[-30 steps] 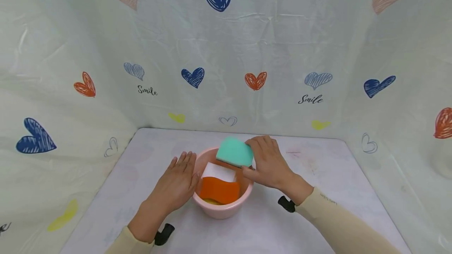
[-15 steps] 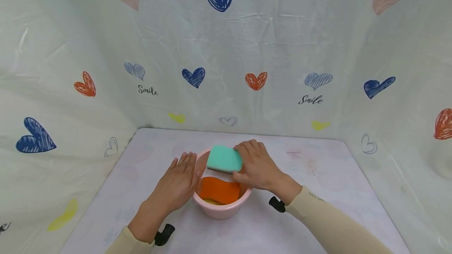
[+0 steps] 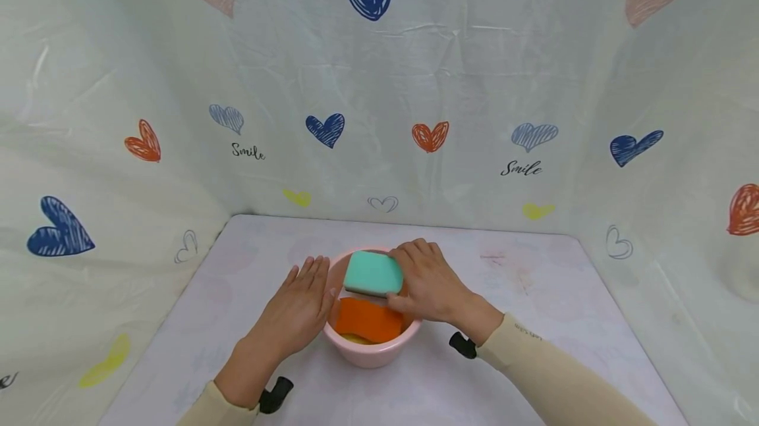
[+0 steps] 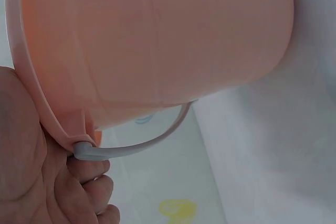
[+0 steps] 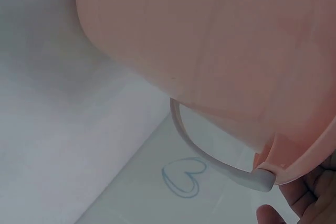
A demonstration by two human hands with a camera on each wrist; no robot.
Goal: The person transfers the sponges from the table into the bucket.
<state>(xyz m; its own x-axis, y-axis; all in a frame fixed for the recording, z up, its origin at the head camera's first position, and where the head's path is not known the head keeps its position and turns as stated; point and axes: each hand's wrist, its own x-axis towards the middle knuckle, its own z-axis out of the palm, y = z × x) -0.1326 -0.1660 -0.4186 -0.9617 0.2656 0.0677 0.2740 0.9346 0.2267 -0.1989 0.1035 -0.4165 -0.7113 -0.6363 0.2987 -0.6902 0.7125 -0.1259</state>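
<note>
A pink bucket stands on the table before me. My right hand holds a teal sponge with a dark underside, pinched at its right end, inside the far half of the bucket's mouth. Nearer to me lies an orange wavy-edged sponge, with a bit of something yellow showing beneath it. My left hand rests against the bucket's left rim, fingers straight. The left wrist view shows the palm at the rim. In the right wrist view, only part of the right hand shows beside the rim.
A grey handle hangs down the far side of the bucket. Around it spreads the pale tabletop. A white curtain with printed hearts closes off the back and both sides.
My right hand has brought the teal sponge leftward and down into the bucket, covering most of the white piece seen earlier. My left hand stays at the rim.
</note>
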